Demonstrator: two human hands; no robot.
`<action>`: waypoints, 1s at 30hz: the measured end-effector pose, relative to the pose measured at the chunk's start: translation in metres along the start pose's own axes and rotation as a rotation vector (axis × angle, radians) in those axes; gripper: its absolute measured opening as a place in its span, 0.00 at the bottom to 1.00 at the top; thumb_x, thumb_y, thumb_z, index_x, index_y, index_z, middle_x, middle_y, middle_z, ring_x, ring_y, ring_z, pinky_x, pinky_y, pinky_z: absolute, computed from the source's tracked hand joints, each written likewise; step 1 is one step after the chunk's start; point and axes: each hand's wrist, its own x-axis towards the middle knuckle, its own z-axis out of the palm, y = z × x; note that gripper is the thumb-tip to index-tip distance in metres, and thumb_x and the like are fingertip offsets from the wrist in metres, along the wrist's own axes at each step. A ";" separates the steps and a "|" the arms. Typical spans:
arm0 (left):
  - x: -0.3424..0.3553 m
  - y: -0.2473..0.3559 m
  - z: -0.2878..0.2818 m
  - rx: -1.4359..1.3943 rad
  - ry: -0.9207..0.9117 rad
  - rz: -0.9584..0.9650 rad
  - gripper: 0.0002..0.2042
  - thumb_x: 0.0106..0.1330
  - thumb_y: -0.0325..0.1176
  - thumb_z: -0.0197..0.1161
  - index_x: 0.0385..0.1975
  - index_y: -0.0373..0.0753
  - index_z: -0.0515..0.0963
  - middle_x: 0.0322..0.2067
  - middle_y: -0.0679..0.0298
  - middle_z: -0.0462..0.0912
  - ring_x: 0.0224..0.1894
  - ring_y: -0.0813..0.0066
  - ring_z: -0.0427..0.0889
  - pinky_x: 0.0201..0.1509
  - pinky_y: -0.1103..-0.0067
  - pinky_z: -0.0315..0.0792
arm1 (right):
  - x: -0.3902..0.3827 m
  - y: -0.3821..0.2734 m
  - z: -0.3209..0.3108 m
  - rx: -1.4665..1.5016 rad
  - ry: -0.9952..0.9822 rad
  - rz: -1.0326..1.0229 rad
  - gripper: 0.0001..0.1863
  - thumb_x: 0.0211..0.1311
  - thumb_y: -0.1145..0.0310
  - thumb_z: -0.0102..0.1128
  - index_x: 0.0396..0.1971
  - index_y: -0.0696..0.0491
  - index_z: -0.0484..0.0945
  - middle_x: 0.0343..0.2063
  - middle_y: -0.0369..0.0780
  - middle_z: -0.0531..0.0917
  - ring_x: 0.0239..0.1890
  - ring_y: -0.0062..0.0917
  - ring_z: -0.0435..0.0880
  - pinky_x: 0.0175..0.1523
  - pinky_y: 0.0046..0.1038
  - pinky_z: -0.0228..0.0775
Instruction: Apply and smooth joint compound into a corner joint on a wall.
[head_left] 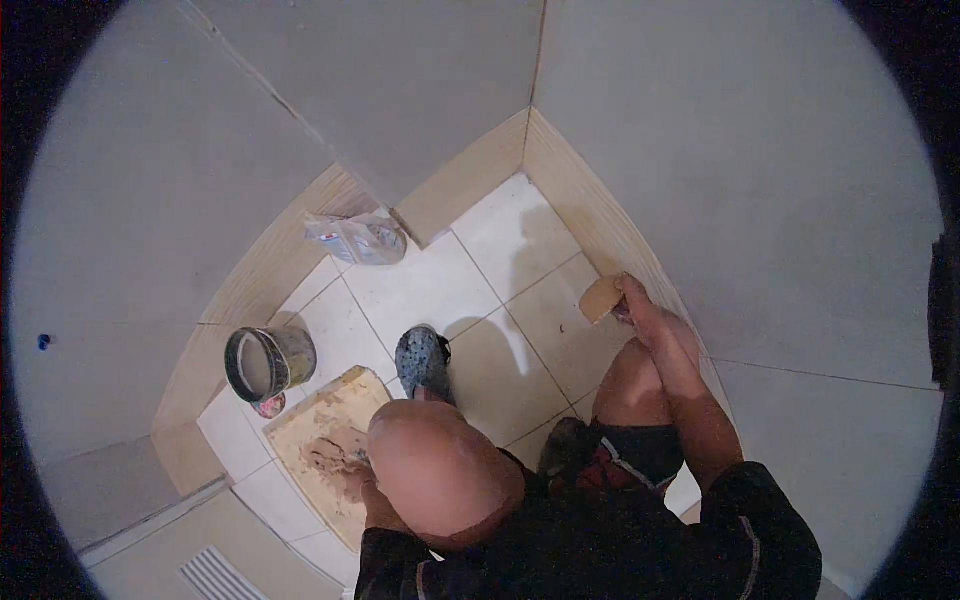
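Observation:
My right hand is closed on one end of a flat tan piece with a rounded edge. It is held out past my right knee, near the low tiled band of the right wall. Whether the piece is a sponge or a scraper I cannot make out. On the left, my left hand reaches past my knee into a shallow cream tray. Its fingers look stretched out over the tray's smeared, muddy bottom, and partly blend with it. My left knee covers part of the tray.
A dark bucket with pale contents stands beyond the tray, a small colourful item by its base. Farther off, a clear plastic bag leans at the wall corner. Grey walls enclose the white tiled floor. My shoe stands mid-floor.

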 end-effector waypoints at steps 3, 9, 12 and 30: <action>-0.017 0.011 -0.008 0.001 -0.001 -0.027 0.21 0.59 0.49 0.49 0.51 0.50 0.66 0.43 0.60 0.75 0.51 0.63 0.68 0.50 0.63 0.62 | 0.022 0.019 -0.016 0.038 -0.030 0.048 0.18 0.60 0.47 0.43 0.36 0.47 0.68 0.23 0.30 0.68 0.22 0.16 0.64 0.26 0.19 0.55; -0.008 -0.018 0.018 0.041 -0.014 0.023 0.21 0.61 0.45 0.47 0.57 0.59 0.62 0.44 0.61 0.76 0.52 0.64 0.68 0.49 0.60 0.63 | 0.032 0.036 -0.023 0.049 -0.143 -0.056 0.19 0.58 0.44 0.44 0.34 0.46 0.68 0.23 0.30 0.68 0.23 0.15 0.63 0.26 0.19 0.53; 0.004 -0.030 0.034 -0.021 -0.035 -0.026 0.23 0.61 0.45 0.48 0.59 0.61 0.60 0.44 0.62 0.76 0.51 0.65 0.69 0.48 0.59 0.63 | 0.019 0.029 -0.008 0.059 -0.097 -0.007 0.20 0.57 0.43 0.44 0.34 0.46 0.68 0.21 0.30 0.67 0.22 0.15 0.62 0.27 0.18 0.53; 0.038 -0.032 -0.069 -1.907 -0.192 0.066 0.13 0.54 0.44 0.53 0.24 0.41 0.75 0.22 0.63 0.76 0.20 0.74 0.73 0.21 0.81 0.62 | 0.049 0.048 -0.014 0.252 -0.262 -0.137 0.22 0.64 0.48 0.32 0.34 0.48 0.71 0.18 0.30 0.73 0.19 0.18 0.68 0.21 0.22 0.58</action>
